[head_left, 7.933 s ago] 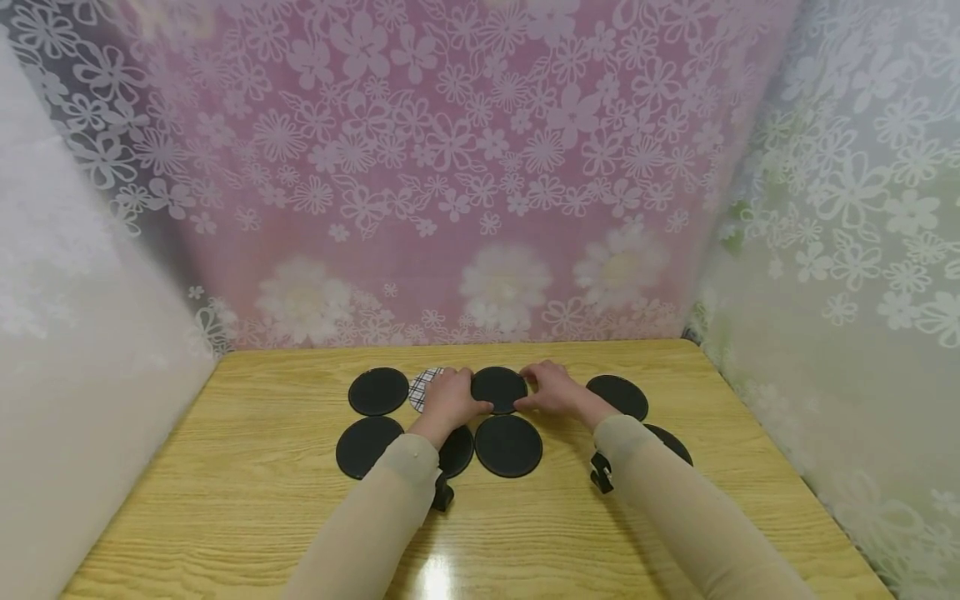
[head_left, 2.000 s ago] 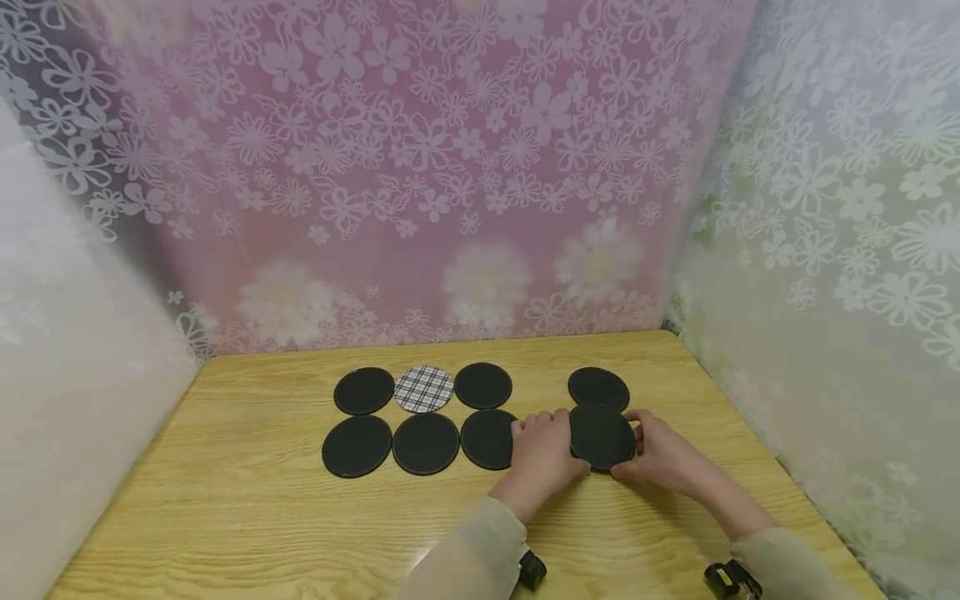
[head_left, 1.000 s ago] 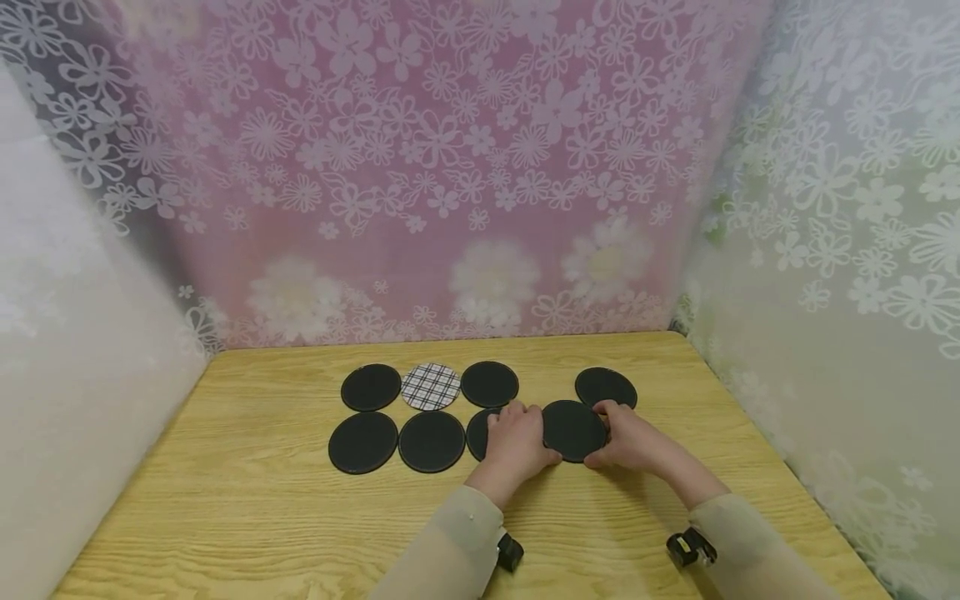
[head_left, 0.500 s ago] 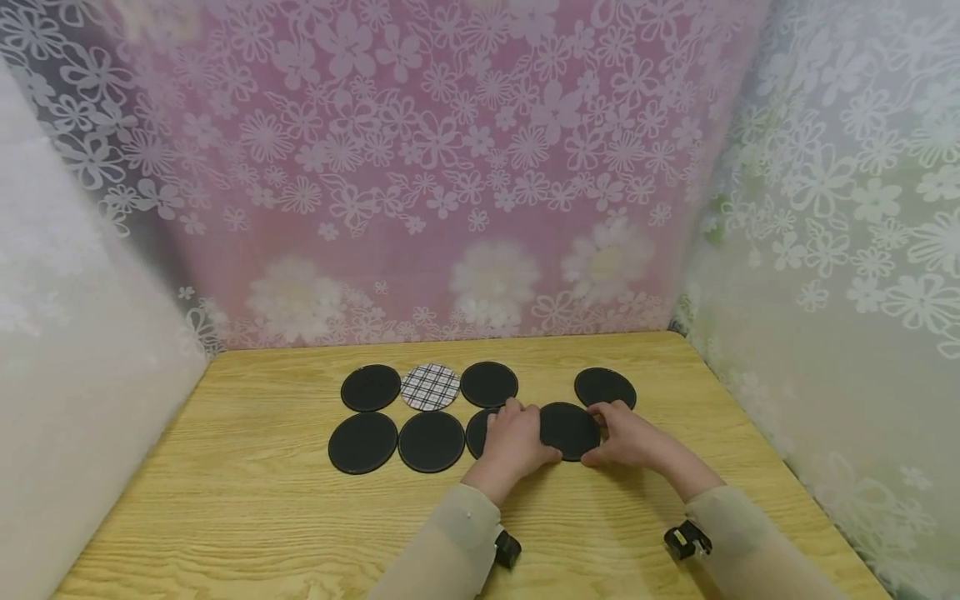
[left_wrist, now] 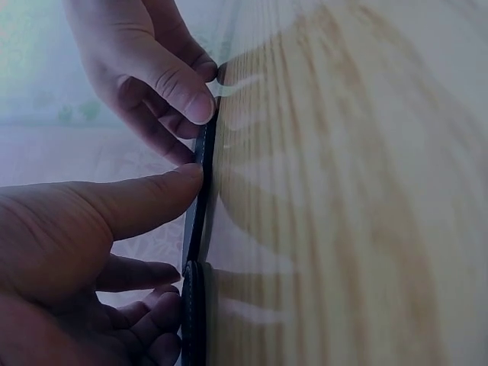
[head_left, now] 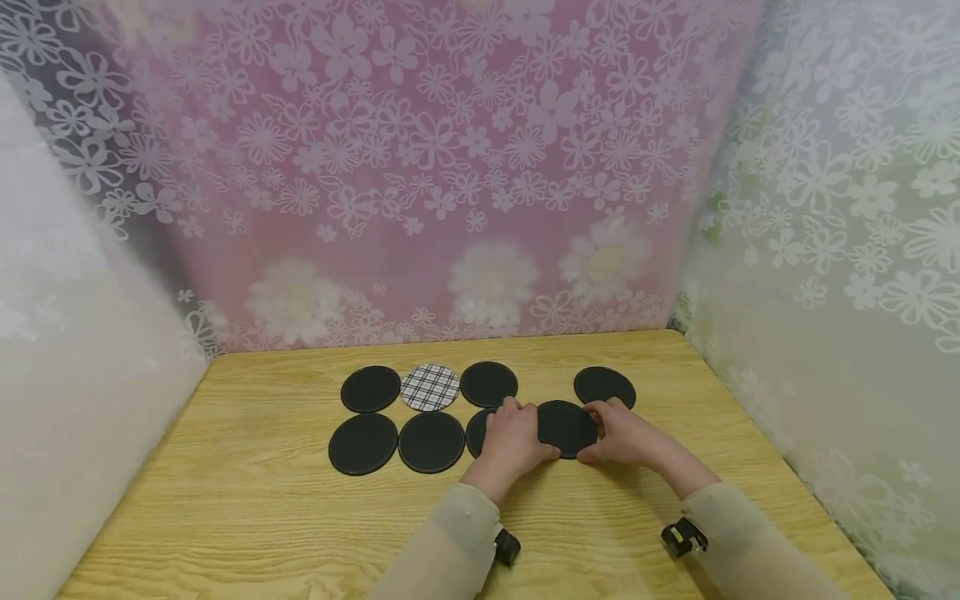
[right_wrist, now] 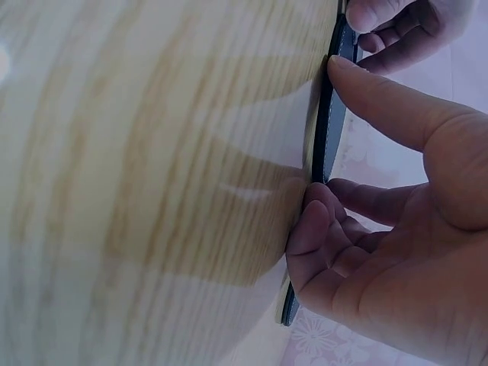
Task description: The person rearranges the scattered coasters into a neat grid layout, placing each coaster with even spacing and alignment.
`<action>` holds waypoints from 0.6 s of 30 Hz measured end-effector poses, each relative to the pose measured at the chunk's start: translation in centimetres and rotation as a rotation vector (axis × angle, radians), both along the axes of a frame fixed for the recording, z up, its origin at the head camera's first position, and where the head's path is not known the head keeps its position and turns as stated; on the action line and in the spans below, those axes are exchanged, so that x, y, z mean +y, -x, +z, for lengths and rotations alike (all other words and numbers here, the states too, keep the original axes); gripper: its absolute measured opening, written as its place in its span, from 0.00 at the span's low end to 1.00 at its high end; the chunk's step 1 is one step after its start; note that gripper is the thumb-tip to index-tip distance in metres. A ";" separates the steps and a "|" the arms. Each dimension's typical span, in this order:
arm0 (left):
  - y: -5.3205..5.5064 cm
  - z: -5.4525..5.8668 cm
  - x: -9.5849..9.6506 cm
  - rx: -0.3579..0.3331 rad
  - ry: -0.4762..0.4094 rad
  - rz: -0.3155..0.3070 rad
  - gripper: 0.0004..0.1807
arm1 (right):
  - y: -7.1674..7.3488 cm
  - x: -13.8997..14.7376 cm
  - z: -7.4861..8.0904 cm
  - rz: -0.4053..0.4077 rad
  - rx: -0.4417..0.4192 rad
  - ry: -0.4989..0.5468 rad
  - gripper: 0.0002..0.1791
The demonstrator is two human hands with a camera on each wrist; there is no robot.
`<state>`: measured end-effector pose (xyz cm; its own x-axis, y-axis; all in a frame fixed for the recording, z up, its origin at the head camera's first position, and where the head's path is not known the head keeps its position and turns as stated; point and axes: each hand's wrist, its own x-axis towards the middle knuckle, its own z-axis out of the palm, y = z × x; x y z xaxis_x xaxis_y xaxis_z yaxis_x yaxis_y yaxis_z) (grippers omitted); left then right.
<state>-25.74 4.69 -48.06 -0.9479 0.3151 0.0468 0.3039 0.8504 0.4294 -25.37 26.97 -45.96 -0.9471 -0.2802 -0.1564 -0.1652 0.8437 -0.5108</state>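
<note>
In the head view both hands hold a round black coaster (head_left: pixel 567 430) low at the table, in the front row. My left hand (head_left: pixel 510 446) is at its left edge, thumb on the near side, and partly covers a neighbouring black coaster (head_left: pixel 476 433). At the opposite edge my right hand (head_left: pixel 624 437) grips with thumb and bent fingers. In the left wrist view the held coaster (left_wrist: pixel 197 217) appears edge-on, its end right at another coaster (left_wrist: pixel 194 313). The right wrist view shows the held coaster's stitched rim (right_wrist: pixel 329 130) between thumb and fingers.
Two more black coasters (head_left: pixel 363 443) lie left in the front row. Behind sit a black coaster (head_left: pixel 371 388), a plaid coaster (head_left: pixel 431 387) and another black one (head_left: pixel 489 384). A separate black coaster (head_left: pixel 604 387) lies at back right. Floral curtains (head_left: pixel 480 208) surround the wooden table (head_left: pixel 300 525).
Earlier both hands were at a back-row coaster. Since then they have taken hold of the front-right coaster and brought it left, close to the front row, shifting slightly further left in the last second.
</note>
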 end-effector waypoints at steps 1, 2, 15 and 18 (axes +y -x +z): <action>0.0 0.0 0.0 -0.001 -0.001 0.000 0.39 | 0.0 0.0 0.0 -0.002 -0.001 -0.001 0.51; 0.1 0.0 0.0 -0.003 0.000 0.000 0.39 | 0.0 0.0 0.0 -0.003 -0.002 -0.002 0.51; -0.1 0.2 -0.1 -0.015 0.000 -0.001 0.39 | -0.1 -0.1 0.1 0.000 -0.002 -0.001 0.51; -0.2 0.3 -0.1 -0.016 -0.010 -0.002 0.38 | -0.1 -0.1 0.1 0.002 0.001 0.003 0.51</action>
<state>-25.57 4.55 -47.76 -0.9480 0.3164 0.0352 0.2986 0.8453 0.4430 -25.24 26.92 -45.86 -0.9467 -0.2827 -0.1543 -0.1677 0.8417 -0.5132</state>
